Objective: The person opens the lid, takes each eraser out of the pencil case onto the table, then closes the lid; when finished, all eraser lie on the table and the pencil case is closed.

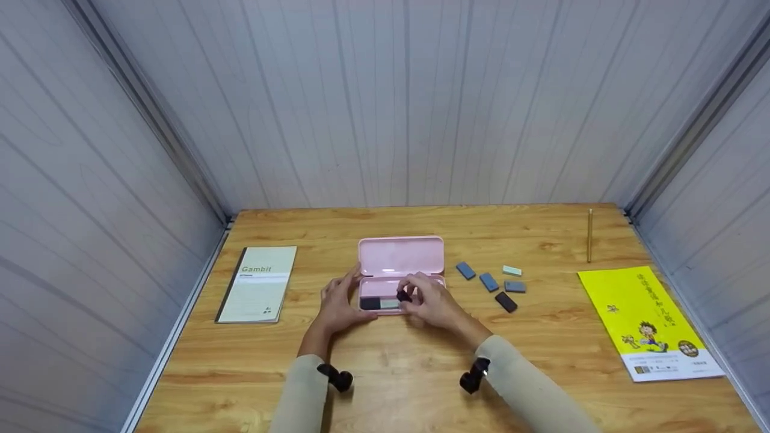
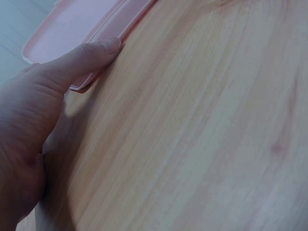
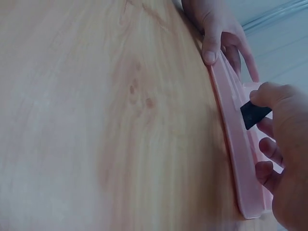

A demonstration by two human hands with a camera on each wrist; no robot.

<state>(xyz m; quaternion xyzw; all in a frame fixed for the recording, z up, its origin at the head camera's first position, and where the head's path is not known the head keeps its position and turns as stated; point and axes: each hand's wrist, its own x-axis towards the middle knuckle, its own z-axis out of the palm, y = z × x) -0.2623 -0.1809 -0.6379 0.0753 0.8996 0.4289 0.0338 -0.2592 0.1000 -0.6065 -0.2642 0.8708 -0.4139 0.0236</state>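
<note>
A pink pencil case (image 1: 401, 257) lies on the table with its lid tipped back. My left hand (image 1: 340, 304) holds its left end, thumb along the front edge and fingers round the side; the left wrist view shows that thumb (image 2: 98, 52) at the rim. Over the right part of the tray, my right hand (image 1: 432, 302) pinches a small black block that looks like an eraser (image 3: 254, 114) between thumb and fingers. Inside the tray, a black eraser (image 1: 370, 304) lies at the left beside a pale grey one (image 1: 390, 304). The right hand hides the tray's right end.
Right of the case lie several loose erasers: blue-grey ones (image 1: 488, 282), a black one (image 1: 506, 302) and a pale green one (image 1: 512, 270). A notebook (image 1: 257, 285) is at the left. Far right are a yellow booklet (image 1: 646, 319) and a gold-coloured pencil (image 1: 589, 236).
</note>
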